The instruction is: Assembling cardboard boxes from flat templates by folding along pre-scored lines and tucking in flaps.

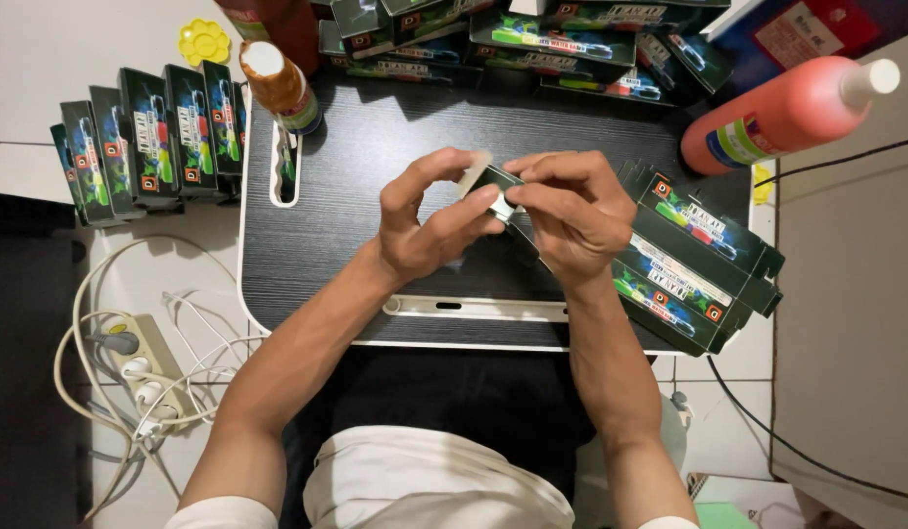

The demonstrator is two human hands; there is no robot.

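Pinching a small dark green carton (pixel 497 189) between left hand (pixel 430 220) and right hand (pixel 572 211), fingers of both closed narrowly on its end flap, above the middle of the black lap desk (pixel 346 196). Hemmed at three o'clock by flat cartons (pixel 694 260), at twelve by more cartons (pixel 552 34), at ten by a brown bottle (pixel 281 86); bare desk open toward nine, front edge close at six.

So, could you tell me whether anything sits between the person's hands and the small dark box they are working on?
Nothing visible does: the left hand and right hand both already pinch the small dark box above the black lap desk.
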